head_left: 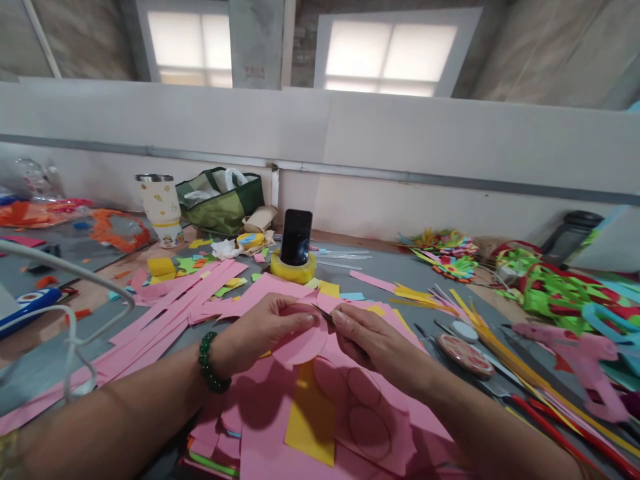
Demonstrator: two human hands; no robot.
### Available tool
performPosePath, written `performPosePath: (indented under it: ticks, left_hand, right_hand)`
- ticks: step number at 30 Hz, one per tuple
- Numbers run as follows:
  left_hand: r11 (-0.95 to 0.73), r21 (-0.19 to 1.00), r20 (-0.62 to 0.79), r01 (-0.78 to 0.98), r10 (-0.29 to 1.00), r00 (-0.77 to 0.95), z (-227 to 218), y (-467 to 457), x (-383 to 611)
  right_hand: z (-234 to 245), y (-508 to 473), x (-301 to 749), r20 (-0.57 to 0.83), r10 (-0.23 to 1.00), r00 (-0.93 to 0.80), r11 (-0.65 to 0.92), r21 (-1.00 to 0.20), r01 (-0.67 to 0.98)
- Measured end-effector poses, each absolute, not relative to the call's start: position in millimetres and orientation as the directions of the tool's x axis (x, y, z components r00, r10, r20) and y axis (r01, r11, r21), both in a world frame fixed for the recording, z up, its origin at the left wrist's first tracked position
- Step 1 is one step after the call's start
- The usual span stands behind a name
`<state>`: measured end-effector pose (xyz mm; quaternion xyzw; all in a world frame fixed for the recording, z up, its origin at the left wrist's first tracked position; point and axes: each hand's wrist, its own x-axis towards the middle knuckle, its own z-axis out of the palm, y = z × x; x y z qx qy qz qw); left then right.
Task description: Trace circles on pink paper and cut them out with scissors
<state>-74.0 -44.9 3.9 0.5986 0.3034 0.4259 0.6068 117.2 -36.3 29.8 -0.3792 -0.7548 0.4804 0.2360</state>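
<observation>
My left hand, with a green bead bracelet at its wrist, pinches a rounded piece of pink paper between thumb and fingers. My right hand is closed round a dark pointed tool. The tool's tip meets the upper edge of the pink piece, near my left fingertips; its handle is hidden in my fist. Below both hands lies a stack of pink paper. On it are a yellow paper strip and a pink sheet with drawn circles.
A phone stands in a yellow tape roll ahead. Pink strips spread to the left, near a tumbler and green bag. At right lie a pink glue gun, red-handled scissors and a round tin.
</observation>
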Motion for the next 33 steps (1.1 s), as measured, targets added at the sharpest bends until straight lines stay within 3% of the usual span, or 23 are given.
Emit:
performPosePath:
  ticks: [13, 33]
  left_hand:
    - [-0.074, 0.981, 0.152, -0.18, 0.868, 0.473, 3.4, -43.5, -74.4]
    - [-0.02, 0.995, 0.068, -0.098, 0.856, 0.513, 3.3, -42.0, -78.7]
  right_hand:
    - [22.0, -36.7, 115.1, 0.002, 0.792, -0.61, 0.21, -0.94, 0.27]
    - [26.0, -39.2, 116.0, -0.04, 0.781, -0.623, 0.287, -0.863, 0.415]
